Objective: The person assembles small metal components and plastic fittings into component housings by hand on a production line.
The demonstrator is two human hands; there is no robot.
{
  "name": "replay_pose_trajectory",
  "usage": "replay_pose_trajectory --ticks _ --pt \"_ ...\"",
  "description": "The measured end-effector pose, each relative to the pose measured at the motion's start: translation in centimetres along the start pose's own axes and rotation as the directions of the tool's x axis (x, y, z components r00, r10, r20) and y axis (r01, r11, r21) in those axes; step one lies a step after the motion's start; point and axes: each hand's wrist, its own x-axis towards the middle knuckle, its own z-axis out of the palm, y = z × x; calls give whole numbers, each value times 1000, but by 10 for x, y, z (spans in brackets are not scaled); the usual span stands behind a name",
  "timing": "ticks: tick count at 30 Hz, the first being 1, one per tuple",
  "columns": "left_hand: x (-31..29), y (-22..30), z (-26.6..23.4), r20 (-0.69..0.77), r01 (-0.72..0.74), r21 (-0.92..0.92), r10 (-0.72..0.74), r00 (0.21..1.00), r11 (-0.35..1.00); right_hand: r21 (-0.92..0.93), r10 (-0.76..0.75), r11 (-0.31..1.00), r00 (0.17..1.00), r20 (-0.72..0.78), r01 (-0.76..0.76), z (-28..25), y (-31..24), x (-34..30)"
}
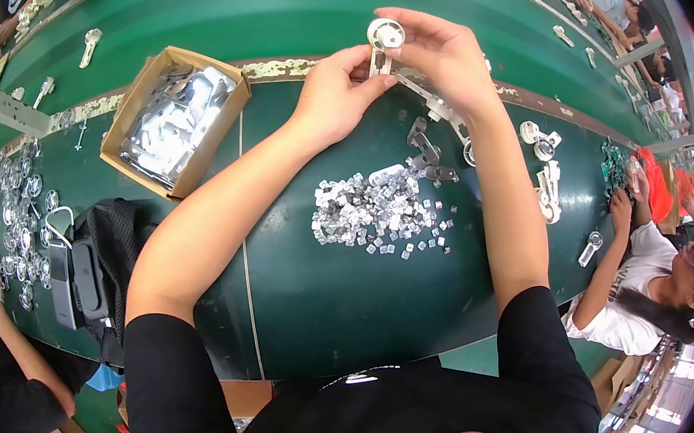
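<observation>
Casing (385, 34) of off-white plastic, with a round, ringed head and a narrow handle, is held up in both hands above the far edge of the table (333, 310). The left hand (334, 100) has its grip closed on the handle, thumb and fingers pinching it near its lower end. The right hand (446, 59) has its grip on the round head, with the thumb at the near side and the fingers around the far side.

Just below the hands, more off-white parts (436, 107) lie on the table, partly hidden by the right forearm. Nearer the body, between the forearms, spreads a heap of small clear cubes (372, 209), with a few grey pieces (424, 149) at its upper right edge.

Left of the left forearm stands an open cardboard box (218, 133) filled with shiny metallic-looking pieces (180, 111). Nearer the body on that side is a black bag (117, 234), and beyond it lie many clear rings (18, 216). To the right of the right forearm rest further white casings (548, 190). Across the far side runs a green belt (301, 3) carrying scattered similar casings (90, 47). Co-workers sit at both sides.
</observation>
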Motion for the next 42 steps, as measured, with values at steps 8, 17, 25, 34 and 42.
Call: replay_pose_trajectory --ticks 8,17,25,34,42 --pt "5 2 -2 39 130 -125 -126 991 984 -101 -10 995 1000 13 11 -2 -1 -2" --pt "6 13 -2 34 223 -76 -221 975 972 -33 -60 998 996 72 62 -3 10 2" --pt "7 9 -8 79 212 -165 -202 976 963 -83 24 996 1000 -8 -24 -1 5 2" --pt "3 -2 4 -12 78 11 -78 997 997 -115 69 991 998 2 -69 -5 1 -2" --pt "6 -6 -4 21 108 -68 -107 994 992 -129 6 992 998 60 2 3 2 2"
